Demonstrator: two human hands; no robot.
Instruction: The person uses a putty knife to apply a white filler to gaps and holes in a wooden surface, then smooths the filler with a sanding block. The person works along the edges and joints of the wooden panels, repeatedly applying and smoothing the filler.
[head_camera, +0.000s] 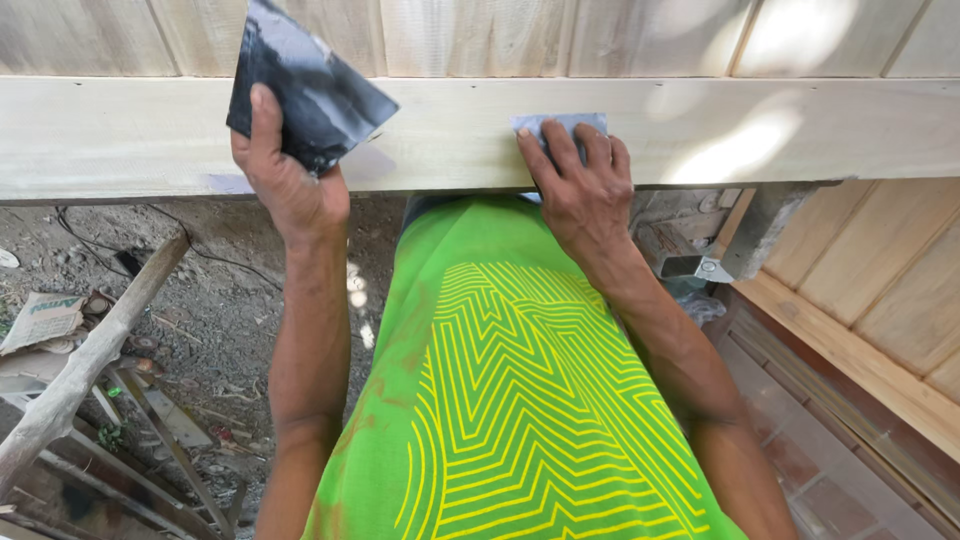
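Note:
A pale wooden board (150, 135) runs across the top of the view, with more planks behind it. My left hand (288, 180) grips a dark sheet of sandpaper (310, 85), holding it up against the board's face. My right hand (580, 185) lies flat on the board with fingers spread over a small grey piece of sandpaper (560, 124), pressing it onto the wood. Below the hands shows my green shirt (500, 380) with a yellow line pattern.
Bare dirt ground (220, 300) lies at the left, with a rough wooden pole (90, 360), scrap wood and a crumpled paper bag (40, 318). At the right are slanted pale wood panels (880, 290), a metal bracket (690, 262) and a brick floor (800, 450).

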